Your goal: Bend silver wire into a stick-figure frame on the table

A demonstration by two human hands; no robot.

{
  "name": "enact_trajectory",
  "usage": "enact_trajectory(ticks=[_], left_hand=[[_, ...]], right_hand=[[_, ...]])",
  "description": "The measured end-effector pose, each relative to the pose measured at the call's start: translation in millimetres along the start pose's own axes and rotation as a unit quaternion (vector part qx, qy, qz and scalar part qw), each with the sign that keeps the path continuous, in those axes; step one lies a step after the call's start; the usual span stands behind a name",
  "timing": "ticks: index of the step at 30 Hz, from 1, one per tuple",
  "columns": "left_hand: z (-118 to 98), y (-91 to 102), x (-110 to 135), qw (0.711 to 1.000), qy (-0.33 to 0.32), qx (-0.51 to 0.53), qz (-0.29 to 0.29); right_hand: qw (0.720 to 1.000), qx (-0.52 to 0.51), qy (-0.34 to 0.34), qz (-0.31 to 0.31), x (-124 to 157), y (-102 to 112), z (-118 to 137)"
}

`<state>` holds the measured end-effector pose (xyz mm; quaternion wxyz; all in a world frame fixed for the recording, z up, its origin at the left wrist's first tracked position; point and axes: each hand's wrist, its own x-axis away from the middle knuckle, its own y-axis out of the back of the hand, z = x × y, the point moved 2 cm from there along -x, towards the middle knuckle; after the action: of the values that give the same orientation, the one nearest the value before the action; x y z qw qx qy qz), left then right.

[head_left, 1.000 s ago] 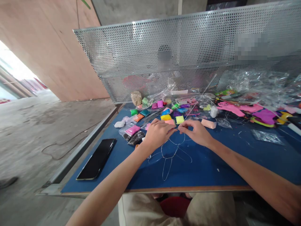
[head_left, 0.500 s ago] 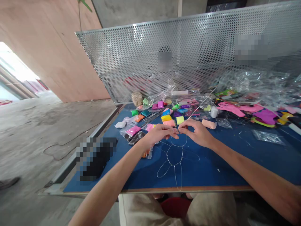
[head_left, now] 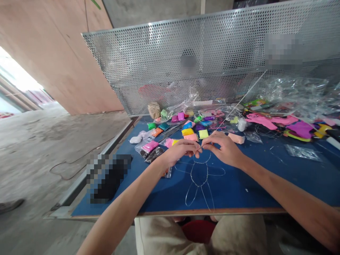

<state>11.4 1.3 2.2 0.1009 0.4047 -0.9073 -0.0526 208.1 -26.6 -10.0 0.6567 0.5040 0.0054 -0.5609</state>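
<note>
My left hand and my right hand meet over the blue table, each pinching the top of a thin wire figure. The figure has a round head loop, two arm loops and two leg loops that reach toward the table's near edge. A long straight end of the wire runs up and to the right from my right fingertips. Small packets of coloured clay lie just beyond my hands.
A perforated metal screen stands along the table's far edge. Pink and purple foam cutouts and clear plastic bags crowd the back right. A dark flat object, blurred out, lies at the near left. A bare concrete floor is to the left.
The wire figure has turned in my hands, its leg loops swinging rightward. The free wire end now points higher toward the right. Both hands stay pinched at the figure's head.
</note>
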Motion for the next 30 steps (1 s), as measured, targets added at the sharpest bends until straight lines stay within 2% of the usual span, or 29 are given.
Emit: enact_trajectory(ticks=[4, 7, 11, 14, 16, 21, 23, 25, 27, 30], left_hand=[[4.2, 0.1, -1.4, 0.999, 0.019, 0.030, 0.016], [8.5, 1.5, -6.3, 1.000, 0.004, 0.029, 0.005], [12.6, 10.8, -10.5, 0.998, -0.003, -0.063, -0.020], [15.6, 22.0, -9.3, 0.991, 0.023, -0.112, -0.070], [17.5, 25.5, -8.3, 0.989, 0.022, -0.129, -0.066], [21.8, 22.5, -7.4, 0.969, -0.040, -0.239, -0.042], [20.2, 22.0, -6.1, 0.947, -0.068, -0.305, -0.073], [13.0, 23.1, -3.3, 0.905, -0.118, -0.387, -0.133], [-0.1, 23.0, 0.7, 0.844, -0.197, -0.462, -0.189], [-24.5, 16.7, 5.6, 0.740, -0.331, -0.550, -0.200]], right_hand=[[1.000, 0.009, 0.001, -0.002, -0.2, 0.2, 2.5], [0.999, -0.016, -0.037, 0.000, -2.5, -0.2, 0.4], [0.993, -0.045, -0.106, 0.002, -5.4, -0.5, -11.5], [0.988, -0.059, -0.134, -0.040, -7.1, 2.6, -24.7], [0.985, -0.071, -0.146, -0.062, -8.1, 5.1, -34.1], [0.979, -0.106, -0.176, 0.002, -8.3, 6.3, -52.9], [0.975, -0.120, -0.185, 0.021, -7.1, 6.6, -55.2], [0.975, -0.120, -0.185, 0.035, -6.0, 7.3, -53.1], [0.976, -0.115, -0.178, 0.052, -5.4, 8.3, -47.3], [0.977, -0.120, -0.162, 0.074, -5.4, 9.8, -36.8]])
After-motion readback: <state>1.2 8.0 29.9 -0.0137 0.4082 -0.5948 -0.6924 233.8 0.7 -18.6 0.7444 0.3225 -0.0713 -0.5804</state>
